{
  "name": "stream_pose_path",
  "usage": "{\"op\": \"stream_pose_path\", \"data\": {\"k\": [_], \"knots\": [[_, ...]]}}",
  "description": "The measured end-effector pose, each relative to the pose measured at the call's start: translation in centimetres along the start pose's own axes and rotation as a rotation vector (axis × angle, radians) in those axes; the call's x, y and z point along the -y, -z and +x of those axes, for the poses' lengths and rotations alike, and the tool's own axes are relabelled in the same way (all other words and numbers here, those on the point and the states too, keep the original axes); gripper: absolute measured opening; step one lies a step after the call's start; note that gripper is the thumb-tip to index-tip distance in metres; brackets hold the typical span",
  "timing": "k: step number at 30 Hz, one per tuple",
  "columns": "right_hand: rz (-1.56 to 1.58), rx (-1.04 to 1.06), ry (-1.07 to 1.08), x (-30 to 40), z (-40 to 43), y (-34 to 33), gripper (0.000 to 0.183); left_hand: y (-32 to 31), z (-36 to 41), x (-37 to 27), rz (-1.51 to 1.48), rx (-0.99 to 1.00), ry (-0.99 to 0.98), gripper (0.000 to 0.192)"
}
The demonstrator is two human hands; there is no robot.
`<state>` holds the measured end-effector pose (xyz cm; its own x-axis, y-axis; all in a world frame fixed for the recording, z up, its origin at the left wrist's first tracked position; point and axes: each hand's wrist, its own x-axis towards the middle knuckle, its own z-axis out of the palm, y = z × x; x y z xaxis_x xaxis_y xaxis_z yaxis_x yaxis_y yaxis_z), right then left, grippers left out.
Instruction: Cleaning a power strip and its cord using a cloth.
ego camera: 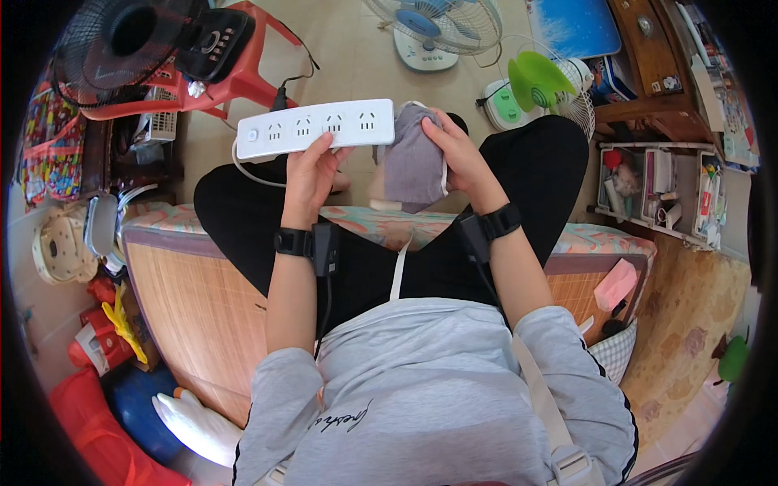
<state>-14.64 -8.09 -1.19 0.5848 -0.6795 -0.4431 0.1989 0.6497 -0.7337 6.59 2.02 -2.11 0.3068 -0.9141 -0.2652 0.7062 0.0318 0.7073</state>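
My left hand [316, 173] holds a white power strip [319, 129] from below, with the thumb on its socket face. The strip has several sockets and a small button at its left end; a grey-white cord loops down from that end. Just right of the strip, my right hand [453, 149] grips a grey cloth [416, 161] with a pale edge. The cloth lies against or very near the strip's right end; whether they touch I cannot tell. Behind the strip, near its upper left, a black plug [279, 100] shows on a dark cord.
A black fan [213, 42] stands on a red plastic stool [243, 85] at upper left. Two more fans, one with a white base [425, 51], one with green blades [541, 82], stand ahead. A storage rack [656, 191] is at right. My legs cross the edge of a mat-covered bed [194, 297].
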Motion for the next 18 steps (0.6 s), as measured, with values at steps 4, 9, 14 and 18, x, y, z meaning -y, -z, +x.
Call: {"op": "stream_pose_path", "data": {"k": [4,9,14,18], "knots": [[-0.035,-0.019,0.06,0.0,0.2,-0.2,0.036,0.5,0.2,0.2,0.045,-0.004,-0.031,0.035],[-0.483,-0.006,0.302,0.4,-0.3,-0.4,0.035,0.6,0.2,0.3,0.098,-0.04,0.013,0.034],[-0.84,0.032,0.626,0.6,-0.7,-0.5,0.034,-0.1,0.3,0.2,0.075,-0.005,0.015,0.035],[-1.069,0.084,0.616,0.8,-1.5,-0.8,0.043,0.0,1.2,0.1,0.031,-0.019,0.027,0.032]]}}
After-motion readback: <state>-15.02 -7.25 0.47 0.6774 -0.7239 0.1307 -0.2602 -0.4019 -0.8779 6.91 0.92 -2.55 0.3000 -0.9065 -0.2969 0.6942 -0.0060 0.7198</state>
